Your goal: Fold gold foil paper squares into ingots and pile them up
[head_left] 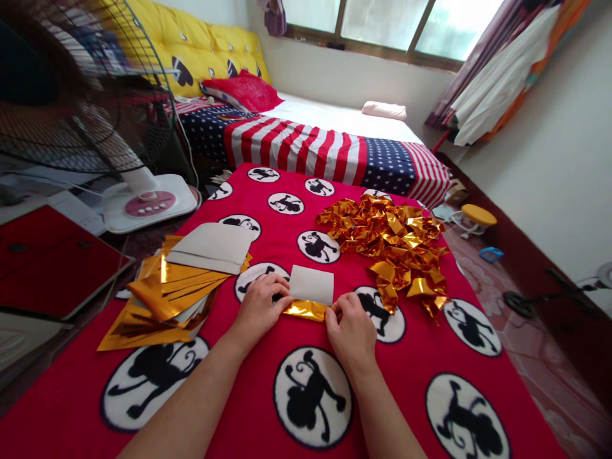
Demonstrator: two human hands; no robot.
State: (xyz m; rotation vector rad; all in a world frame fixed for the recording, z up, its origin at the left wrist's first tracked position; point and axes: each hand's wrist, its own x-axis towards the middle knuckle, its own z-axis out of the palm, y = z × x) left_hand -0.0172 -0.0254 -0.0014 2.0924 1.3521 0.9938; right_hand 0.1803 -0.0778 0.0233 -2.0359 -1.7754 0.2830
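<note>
Gold foil paper (312,287) held at both ends by the left hand (262,303) and right hand (352,328) on a red cloth (254,382)

The small sheet lies flat near the middle of the cloth, its pale grey-white side facing up. Along the edge nearest the person runs a narrow shiny gold band. The left hand grips the band's left end between thumb and fingers; the right hand, its fingers curled in, grips the right end. Both hands are bare.

To the left of the hands is a fanned stack of gold sheets (186,280), with a pale layer (213,245) on top. To the right, farther from the person, sits a loose heap of crinkled gold pieces (382,233). White circles with black monkey-like figures pattern the cloth.

Beyond the cloth's left edge stands a white electric fan (138,180), near a red panel (52,261). Across the far side is a bed (325,120) with a stars-and-stripes cover (299,143) along its side, a red pillow (251,92) and a yellow padded headboard (210,41). A window (377,25) is set in the wall behind; a white garment (502,80) hangs at the right.
</note>
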